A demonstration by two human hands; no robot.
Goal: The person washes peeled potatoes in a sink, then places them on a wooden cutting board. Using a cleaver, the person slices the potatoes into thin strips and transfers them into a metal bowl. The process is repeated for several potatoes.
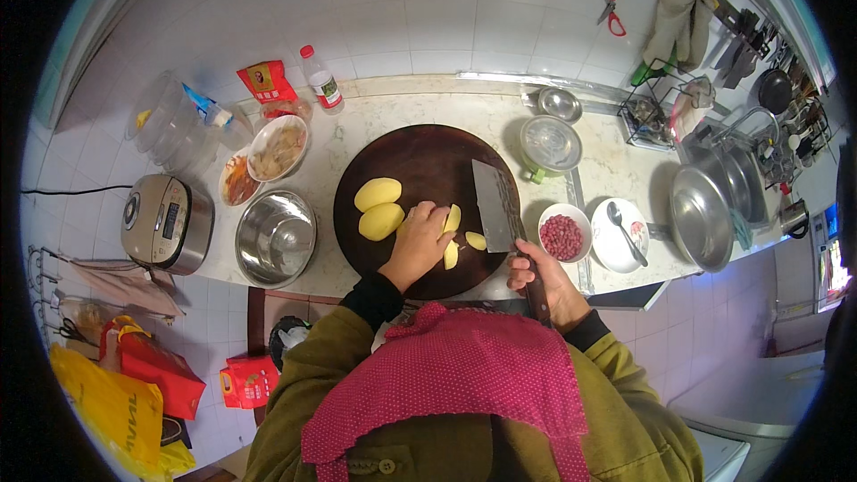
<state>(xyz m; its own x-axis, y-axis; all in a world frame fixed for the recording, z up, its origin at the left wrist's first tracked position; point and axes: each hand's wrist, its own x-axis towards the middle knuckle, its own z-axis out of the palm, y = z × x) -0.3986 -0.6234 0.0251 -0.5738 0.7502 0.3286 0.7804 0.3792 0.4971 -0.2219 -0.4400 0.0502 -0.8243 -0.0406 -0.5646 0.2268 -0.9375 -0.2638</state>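
My right hand grips the wooden handle of a cleaver, its broad blade lying over the right part of a round dark cutting board. My left hand rests on peeled potato at the board's middle, fingers bent over it; how firmly it holds is partly hidden. Just right of those fingers are cut potato pieces, and one more piece lies near the blade. Two whole peeled potatoes sit side by side left of my left hand.
Left of the board stand a steel bowl, a bowl of pale food and a rice cooker. To the right are a bowl of red peanuts, a lidded green container, a plate with a spoon and a large steel basin.
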